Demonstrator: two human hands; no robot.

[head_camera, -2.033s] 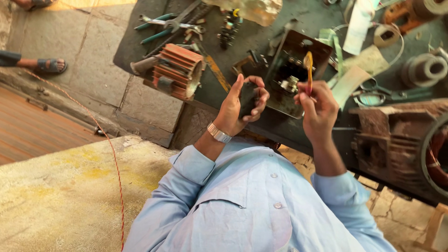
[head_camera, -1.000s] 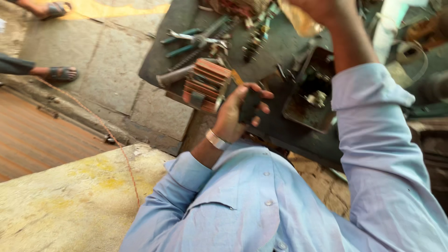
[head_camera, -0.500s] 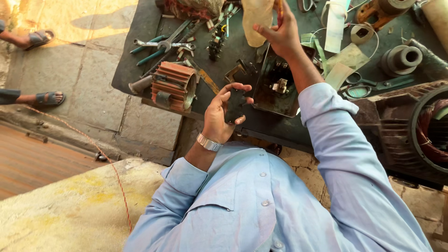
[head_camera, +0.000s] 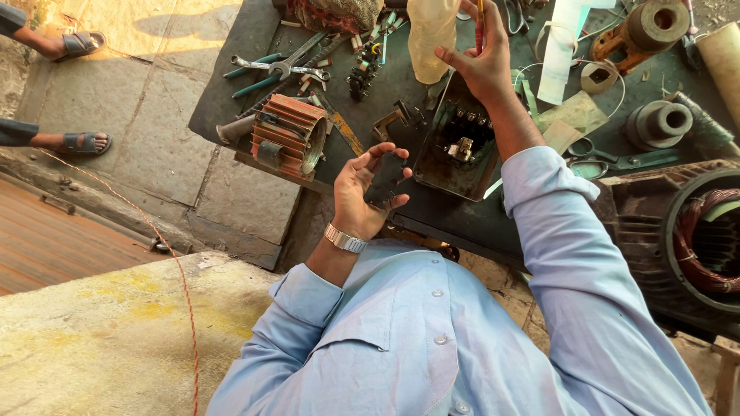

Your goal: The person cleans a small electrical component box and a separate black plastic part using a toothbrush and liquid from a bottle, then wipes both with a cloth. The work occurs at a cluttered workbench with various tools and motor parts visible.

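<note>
My left hand (head_camera: 362, 192) holds a small flat black part (head_camera: 386, 179) in its palm, just in front of the dark workbench (head_camera: 231, 85). My right hand (head_camera: 478, 65) is stretched out over the bench and grips a thin orange-handled tool (head_camera: 479, 17) upright. It hovers beside a pale plastic bottle (head_camera: 428, 35) and above an open black metal box (head_camera: 455, 142) with terminals inside. I wear a light blue shirt and a metal wristwatch (head_camera: 344, 239).
An orange finned motor housing (head_camera: 285, 135) lies at the bench's left, with pliers and spanners (head_camera: 277, 65) behind it. A large motor stator with copper windings (head_camera: 694, 239) sits right. Pulleys (head_camera: 659, 123) and paper strips lie at the back. Another person's sandalled feet (head_camera: 77, 142) stand left.
My right hand has reached from near my chest out over the bench with the orange tool. The left hand has kept the black part, its fingers now spread wider.
</note>
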